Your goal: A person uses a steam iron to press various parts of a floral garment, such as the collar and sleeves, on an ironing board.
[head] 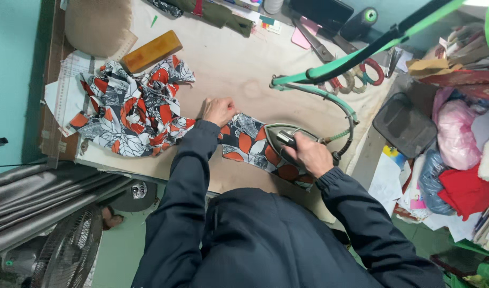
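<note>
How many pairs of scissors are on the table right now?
2 visible: a large dark pair of scissors at the table's far edge, and a red-handled pair right of it by the hose. Clutter may hide others.

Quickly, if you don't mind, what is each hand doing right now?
Left hand: fingers curled, pressing down on the printed fabric strip, gripping nothing.
Right hand: closed around the handle of the iron.

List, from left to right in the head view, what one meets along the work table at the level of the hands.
Bunched patterned fabric → left hand → flat fabric strip → iron → right hand → dark mesh tray
</note>
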